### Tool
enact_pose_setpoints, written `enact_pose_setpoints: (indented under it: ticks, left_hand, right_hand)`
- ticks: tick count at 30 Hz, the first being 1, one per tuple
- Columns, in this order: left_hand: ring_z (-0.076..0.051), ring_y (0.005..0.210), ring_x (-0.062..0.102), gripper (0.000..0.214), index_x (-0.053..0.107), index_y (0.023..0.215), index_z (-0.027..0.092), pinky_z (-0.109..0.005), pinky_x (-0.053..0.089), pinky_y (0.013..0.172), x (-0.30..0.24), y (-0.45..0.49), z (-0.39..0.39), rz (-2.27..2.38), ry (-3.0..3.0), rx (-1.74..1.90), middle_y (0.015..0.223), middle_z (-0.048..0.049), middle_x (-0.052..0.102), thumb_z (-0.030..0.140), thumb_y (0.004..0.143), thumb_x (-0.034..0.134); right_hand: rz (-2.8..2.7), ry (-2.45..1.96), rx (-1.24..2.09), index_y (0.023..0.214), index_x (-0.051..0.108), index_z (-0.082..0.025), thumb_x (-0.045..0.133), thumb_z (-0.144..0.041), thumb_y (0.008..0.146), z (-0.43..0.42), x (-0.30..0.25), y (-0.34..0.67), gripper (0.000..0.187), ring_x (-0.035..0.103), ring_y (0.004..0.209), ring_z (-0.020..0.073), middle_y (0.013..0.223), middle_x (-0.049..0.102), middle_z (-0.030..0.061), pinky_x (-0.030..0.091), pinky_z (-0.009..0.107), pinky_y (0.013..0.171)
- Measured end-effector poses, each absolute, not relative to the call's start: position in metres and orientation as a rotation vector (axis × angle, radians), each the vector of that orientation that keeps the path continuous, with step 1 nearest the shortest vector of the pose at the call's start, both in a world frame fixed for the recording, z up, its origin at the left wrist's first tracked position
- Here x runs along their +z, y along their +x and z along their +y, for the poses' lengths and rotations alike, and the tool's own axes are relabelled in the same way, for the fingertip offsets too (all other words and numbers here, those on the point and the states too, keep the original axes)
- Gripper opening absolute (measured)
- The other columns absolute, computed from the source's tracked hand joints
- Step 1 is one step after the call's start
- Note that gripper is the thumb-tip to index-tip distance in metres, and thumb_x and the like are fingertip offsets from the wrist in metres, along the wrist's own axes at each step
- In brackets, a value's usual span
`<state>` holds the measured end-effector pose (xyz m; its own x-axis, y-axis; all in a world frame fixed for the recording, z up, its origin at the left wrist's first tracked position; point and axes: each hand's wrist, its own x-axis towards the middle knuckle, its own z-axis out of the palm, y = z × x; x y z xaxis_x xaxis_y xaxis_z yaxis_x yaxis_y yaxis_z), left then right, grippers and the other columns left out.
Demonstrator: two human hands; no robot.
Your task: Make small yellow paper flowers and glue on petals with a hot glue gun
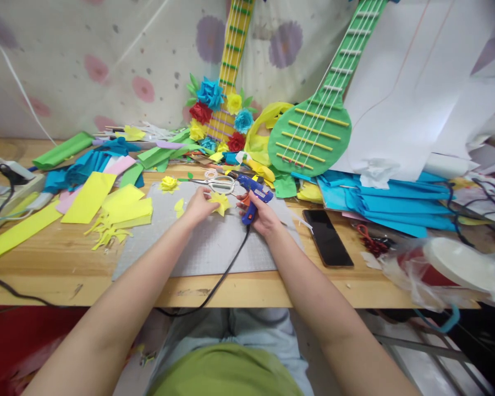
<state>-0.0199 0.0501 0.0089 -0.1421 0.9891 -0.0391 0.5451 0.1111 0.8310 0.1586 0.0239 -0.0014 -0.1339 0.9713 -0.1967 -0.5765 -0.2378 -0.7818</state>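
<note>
My left hand [198, 206] pinches a small yellow paper flower [220, 203] just above the grey cutting mat [214, 247]. My right hand [264, 215] grips a blue hot glue gun [253, 197], its nozzle pointing left toward the flower. The gun's black cord [226, 272] runs down across the mat and over the table's front edge. White-handled scissors [218, 183] lie just beyond both hands.
Yellow paper sheets and scraps [111, 212] lie left of the mat. A black phone [327, 237] rests to the right, near blue folded paper [396, 201]. Paper guitars [313, 132] and paper flowers [214, 110] lean at the back. A power strip [12, 184] sits far left, a plastic-wrapped roll [457, 267] far right.
</note>
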Motion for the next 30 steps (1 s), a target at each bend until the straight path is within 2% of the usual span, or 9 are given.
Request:
enact_pose_setpoints:
  ticks: [7,14,20,24,30]
  left_hand:
    - [-0.013,0.063,0.054,0.038,0.054,0.091,0.017,-0.025,0.039,0.059,0.017,-0.020,0.043,1.667,1.370,0.961,0.078,-0.0019,0.060,0.022,0.055,0.066]
    - [-0.013,0.067,0.054,0.028,0.062,0.083,0.015,-0.026,0.042,0.064,0.021,-0.038,0.050,1.621,1.366,1.164,0.076,-0.0030,0.063,0.033,0.063,0.059]
    - [-0.013,0.062,0.054,0.030,0.066,0.077,0.014,-0.025,0.040,0.060,0.037,-0.069,0.050,1.754,1.512,1.154,0.072,-0.0038,0.065,0.039,0.066,0.054]
    - [-0.014,0.063,0.056,0.024,0.066,0.072,0.015,-0.025,0.041,0.060,0.037,-0.093,0.050,1.908,1.518,1.053,0.070,-0.0034,0.066,0.036,0.061,0.061]
    - [-0.018,0.071,0.060,0.022,0.065,0.076,0.018,-0.026,0.041,0.061,0.030,-0.120,0.051,2.085,1.733,0.604,0.079,-0.0036,0.067,0.032,0.060,0.064]
  right_hand:
    - [-0.653,-0.843,1.650,0.070,0.062,-0.019,0.066,-0.038,0.070,0.023,0.000,0.159,0.019,0.061,0.064,0.0108,0.076,0.067,-0.0012,0.049,0.019,0.050]
    - [-0.633,-0.838,1.669,0.072,0.061,-0.019,0.064,-0.038,0.071,0.026,-0.003,0.160,0.019,0.061,0.061,0.0105,0.073,0.067,-0.0010,0.049,0.020,0.050]
    - [-0.616,-0.828,1.675,0.071,0.059,-0.018,0.063,-0.039,0.073,0.026,-0.004,0.161,0.021,0.059,0.054,0.0090,0.070,0.067,-0.0012,0.048,0.019,0.047]
    - [-0.593,-0.810,1.673,0.073,0.058,-0.018,0.063,-0.038,0.073,0.026,-0.003,0.161,0.021,0.057,0.051,0.0081,0.068,0.066,-0.0016,0.048,0.019,0.046]
    - [-0.516,-0.777,1.698,0.075,0.056,-0.018,0.062,-0.038,0.074,0.027,-0.001,0.161,0.020,0.056,0.049,0.0078,0.068,0.066,-0.0006,0.046,0.019,0.044]
